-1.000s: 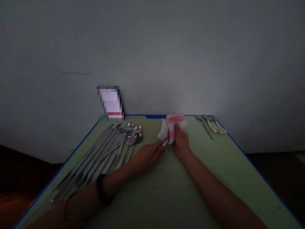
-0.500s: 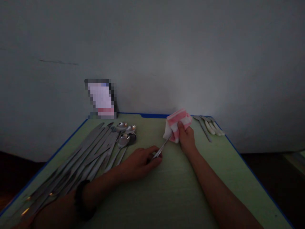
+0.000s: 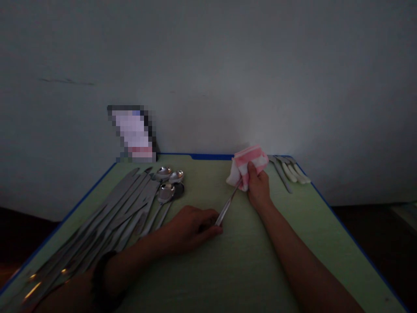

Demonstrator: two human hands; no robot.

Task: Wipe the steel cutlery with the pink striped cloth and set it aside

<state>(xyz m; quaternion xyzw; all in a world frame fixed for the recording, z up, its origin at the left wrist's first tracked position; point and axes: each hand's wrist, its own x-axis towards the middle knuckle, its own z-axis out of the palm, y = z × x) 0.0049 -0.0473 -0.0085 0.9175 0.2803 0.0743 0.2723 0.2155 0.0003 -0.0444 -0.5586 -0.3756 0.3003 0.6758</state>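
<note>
My left hand [image 3: 195, 224] pinches the lower end of a metal cutlery handle [image 3: 224, 211] between thumb and fingers. The handle slants up and right into a pink and white striped cloth [image 3: 239, 165], which hides the other end, so the kind of utensil cannot be told. My right hand [image 3: 259, 184] is closed on that cloth, thumb on top, around the hidden end. Left of my left hand lie several metal spoons [image 3: 167, 193], bowls pointing away from me. Several table knives [image 3: 120, 191] lie in a slanting group beside them, partly covered by my left forearm.
At the far right of the green table [image 3: 202, 278] are several utensils with white handles [image 3: 289, 171] and a metal one [image 3: 282, 176]. A blurred-out upright device [image 3: 133, 132] leans by the wall [image 3: 208, 65] at the back left. Blue edging [image 3: 211, 157] borders the table.
More of the metal handle shows between my hands, and my left fingers now hold nearer its end. My right hand and the cloth have shifted slightly right. The view has turned a little.
</note>
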